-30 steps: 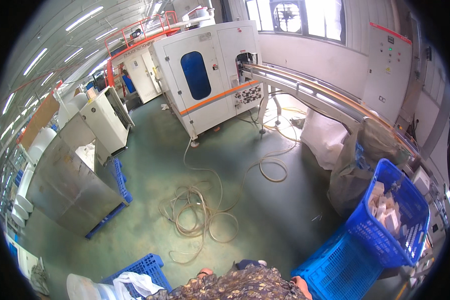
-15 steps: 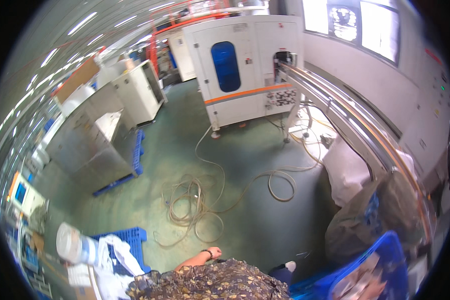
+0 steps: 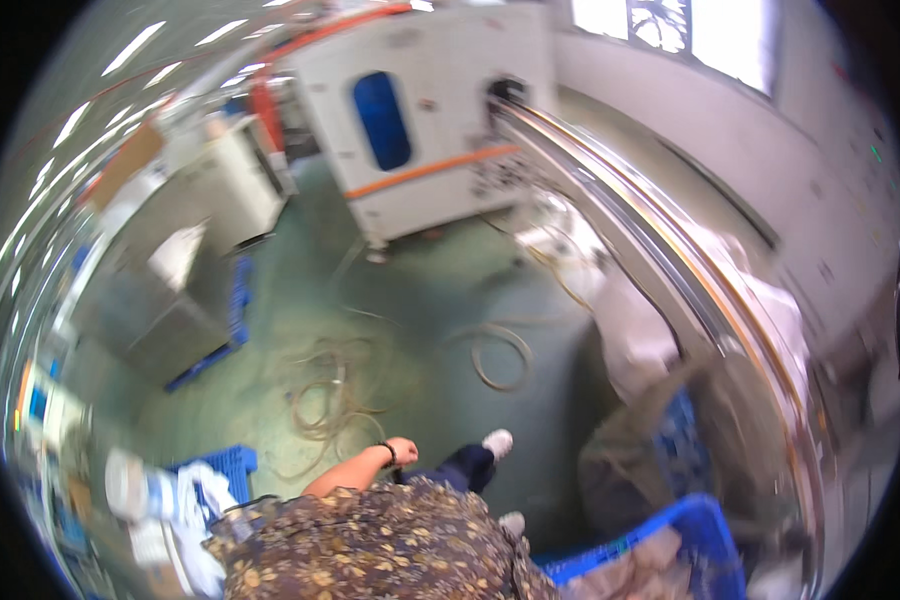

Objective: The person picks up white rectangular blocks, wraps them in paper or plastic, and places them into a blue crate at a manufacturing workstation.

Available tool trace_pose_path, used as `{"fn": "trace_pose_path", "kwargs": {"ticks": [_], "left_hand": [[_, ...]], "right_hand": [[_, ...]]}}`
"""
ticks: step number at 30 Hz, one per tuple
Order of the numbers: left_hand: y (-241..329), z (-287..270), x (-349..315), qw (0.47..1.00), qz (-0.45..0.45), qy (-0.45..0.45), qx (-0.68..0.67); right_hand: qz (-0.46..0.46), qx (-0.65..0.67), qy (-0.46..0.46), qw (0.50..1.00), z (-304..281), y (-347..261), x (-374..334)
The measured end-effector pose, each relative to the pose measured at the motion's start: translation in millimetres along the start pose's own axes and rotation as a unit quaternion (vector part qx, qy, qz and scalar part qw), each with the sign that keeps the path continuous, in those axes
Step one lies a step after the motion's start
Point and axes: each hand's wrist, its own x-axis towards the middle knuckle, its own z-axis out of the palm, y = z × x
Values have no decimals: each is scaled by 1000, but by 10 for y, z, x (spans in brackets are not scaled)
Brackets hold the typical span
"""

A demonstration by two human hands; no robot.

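My left hand [image 3: 403, 452] hangs over the green floor at the lower middle, with a dark bracelet on its wrist. Its fingers look curled closed, and I see nothing in them. Patterned clothing [image 3: 370, 545] covers my body below it, and a leg in dark trousers [image 3: 460, 470] with a light shoe [image 3: 498, 443] shows just to its right. Coiled pale hose [image 3: 320, 410] lies on the floor ahead of the hand. My right hand is out of view. A blue crate [image 3: 705, 520] holding crumpled brownish material stands at the lower right.
A white machine [image 3: 440, 100] with a blue window stands ahead. A long rail conveyor [image 3: 630, 220] runs from it down the right side, beside large bags [image 3: 630, 340]. At left are a metal cabinet [image 3: 150, 310], a blue pallet [image 3: 232, 470] and a white bucket [image 3: 125, 485].
The view has swung, so the machine and conveyor sit further left. My left hand shows further up and left, and more of my leg and shoe has come into view.
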Motion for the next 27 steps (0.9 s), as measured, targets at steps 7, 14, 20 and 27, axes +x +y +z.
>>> {"fn": "trace_pose_path", "kwargs": {"ticks": [7,14,20,27], "left_hand": [[2093,-616,1008,964,135,-59,-223],[5126,-790,915,804,437,-366,-170],[5858,-999,421,789,336,-505,-96],[6043,-1179,579,694,371,-590,-181]], "right_hand": [[191,852,136,468,-1186,-602,-822],[23,830,170,530,-2031,-3030,-1222],[-33,772,242,586,-2049,-3976,-987],[-251,187,334,889,-2531,-4067,-612]]}}
